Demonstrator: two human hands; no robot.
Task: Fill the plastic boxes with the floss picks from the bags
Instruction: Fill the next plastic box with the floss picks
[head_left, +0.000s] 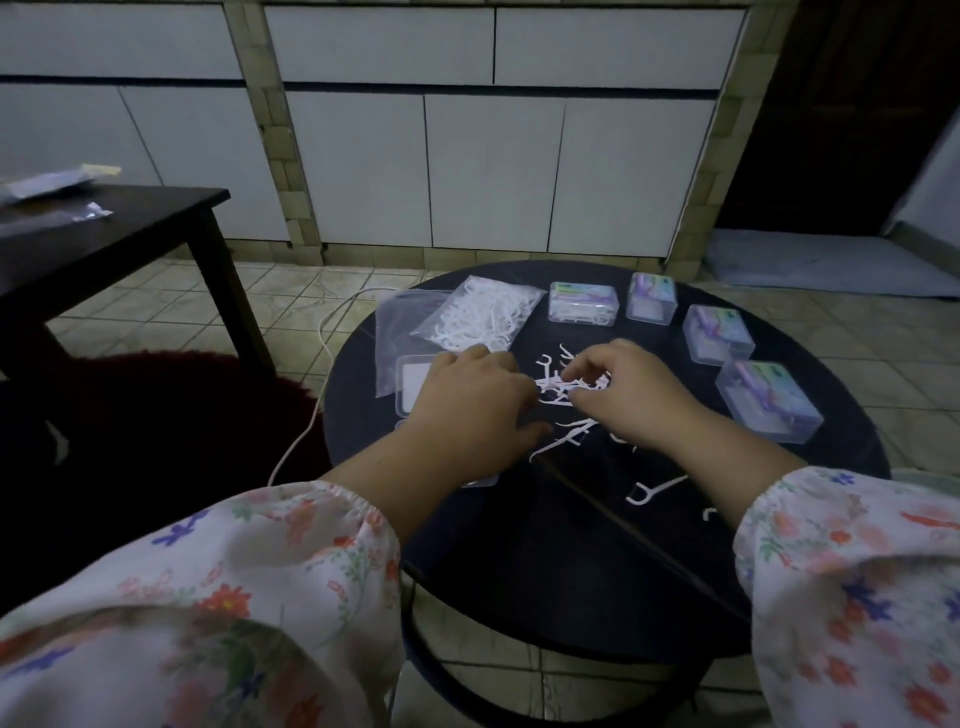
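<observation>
Both hands work the loose floss picks (563, 387) on the round table (810, 364): the right hand (631, 392) pinches several. The left hand (470, 410) curls beside them, its grasp hidden.

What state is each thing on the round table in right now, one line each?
Clear plastic bag of white floss picks: still full, lying flat.
Flat clear plastic bag: empty.
Four clear labelled plastic boxes: lids closed.
Open clear plastic box: partly hidden by the left hand.
Loose white floss picks: scattered on the table.
Left hand: fingers hidden.
Right hand: pinching picks.
</observation>
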